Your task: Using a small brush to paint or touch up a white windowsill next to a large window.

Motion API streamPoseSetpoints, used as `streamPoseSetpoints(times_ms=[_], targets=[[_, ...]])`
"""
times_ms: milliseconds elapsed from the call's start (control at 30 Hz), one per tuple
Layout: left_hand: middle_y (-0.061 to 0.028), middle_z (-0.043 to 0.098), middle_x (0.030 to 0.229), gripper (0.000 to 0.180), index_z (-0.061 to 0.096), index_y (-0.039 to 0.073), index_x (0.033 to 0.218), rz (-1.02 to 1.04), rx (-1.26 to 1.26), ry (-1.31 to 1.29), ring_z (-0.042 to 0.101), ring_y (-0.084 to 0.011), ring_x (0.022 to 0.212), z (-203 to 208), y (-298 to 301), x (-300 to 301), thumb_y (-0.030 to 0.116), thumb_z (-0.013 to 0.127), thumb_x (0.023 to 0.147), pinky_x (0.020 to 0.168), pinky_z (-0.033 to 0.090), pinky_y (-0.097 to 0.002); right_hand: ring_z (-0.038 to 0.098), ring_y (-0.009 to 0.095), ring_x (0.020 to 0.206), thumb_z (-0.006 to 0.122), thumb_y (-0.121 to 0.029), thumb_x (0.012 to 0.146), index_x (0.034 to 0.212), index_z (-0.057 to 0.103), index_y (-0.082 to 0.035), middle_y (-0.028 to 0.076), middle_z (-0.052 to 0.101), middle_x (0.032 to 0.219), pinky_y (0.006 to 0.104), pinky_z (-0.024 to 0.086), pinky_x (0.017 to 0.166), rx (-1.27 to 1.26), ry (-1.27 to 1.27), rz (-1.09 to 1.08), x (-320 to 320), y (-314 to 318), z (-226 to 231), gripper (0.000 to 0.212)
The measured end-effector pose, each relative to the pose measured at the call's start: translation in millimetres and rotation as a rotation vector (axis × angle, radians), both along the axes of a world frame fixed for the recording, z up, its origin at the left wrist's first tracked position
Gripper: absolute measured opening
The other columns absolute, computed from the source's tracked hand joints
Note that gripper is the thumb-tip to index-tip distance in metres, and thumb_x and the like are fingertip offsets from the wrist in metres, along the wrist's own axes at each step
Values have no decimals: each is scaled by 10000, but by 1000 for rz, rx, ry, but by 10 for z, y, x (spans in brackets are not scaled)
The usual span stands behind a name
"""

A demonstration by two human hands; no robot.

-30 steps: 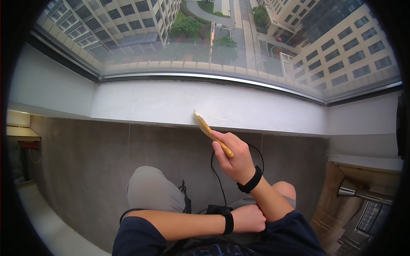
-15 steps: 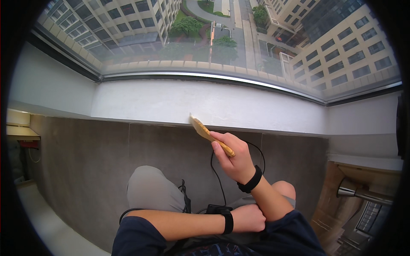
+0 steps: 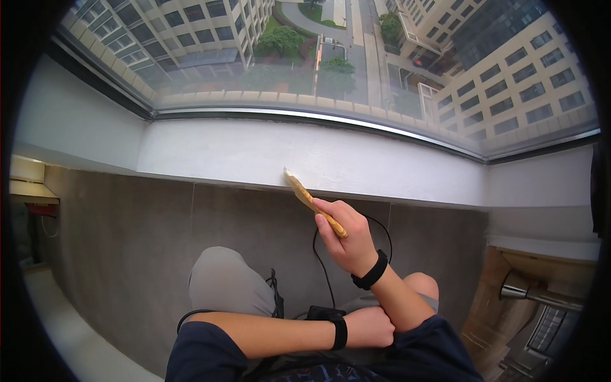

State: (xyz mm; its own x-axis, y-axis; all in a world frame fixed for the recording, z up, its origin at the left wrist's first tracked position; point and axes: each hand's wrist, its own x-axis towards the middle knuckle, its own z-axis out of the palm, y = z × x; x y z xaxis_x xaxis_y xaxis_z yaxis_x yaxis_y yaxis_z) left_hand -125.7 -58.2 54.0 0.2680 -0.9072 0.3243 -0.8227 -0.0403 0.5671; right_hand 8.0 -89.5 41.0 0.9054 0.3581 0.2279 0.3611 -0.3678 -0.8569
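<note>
A paintbrush [image 3: 298, 190] with a flat wooden handle and short pale bristles is in my right hand [image 3: 346, 233], the thumb and fingers closed round the handle. Its bristle tip meets the white window sill [image 3: 216, 153] near the sill's front edge, and the handle slants down to the right. My left hand [image 3: 366, 327] is curled in a fist across my lap, against my right forearm near the elbow. Its fingertips are tucked underneath, so I cannot see whether anything is in them. Both wrists wear black bands.
Beyond the sill is a large window pane [image 3: 305, 83] with a dark frame. A black cable [image 3: 323, 261] loops over the grey tiled surface [image 3: 140, 235] below the sill. At the right are a wooden panel [image 3: 490, 305] and a metal bar [image 3: 552, 294].
My right hand has shifted slightly left and down with the paintbrush, whose handle now slants a little more steeply. The left hand has hardly moved.
</note>
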Motion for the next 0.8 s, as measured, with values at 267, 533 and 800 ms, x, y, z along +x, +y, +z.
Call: streamPoseSetpoints(times_ms=[267, 533, 800], targets=[[-63, 713, 675, 99, 731, 116, 657, 16, -20, 19, 730, -255, 708, 45, 52, 32, 172, 684, 723, 646, 556, -360, 680, 169, 760, 610, -43, 1014, 1287, 665, 2, 112, 686, 922, 284, 547, 703, -13, 38, -153, 73, -26, -18, 281], [-63, 714, 676, 107, 730, 119, 651, 2, -4, 10, 733, -252, 713, -25, 10, -32, 170, 677, 728, 649, 550, -361, 707, 132, 813, 586, -89, 1046, 1291, 667, 37, 116, 726, 1008, 257, 568, 719, 175, 326, 16, -78, 56, -96, 288], [-64, 713, 674, 106, 735, 120, 666, 6, 12, 5, 732, -251, 708, 61, 50, 35, 170, 678, 740, 643, 547, -361, 680, 107, 787, 576, -112, 1064, 1368, 642, -2, 104, 713, 1043, 227, 529, 661, 120, 227, -231, 45, -20, -66, 330]])
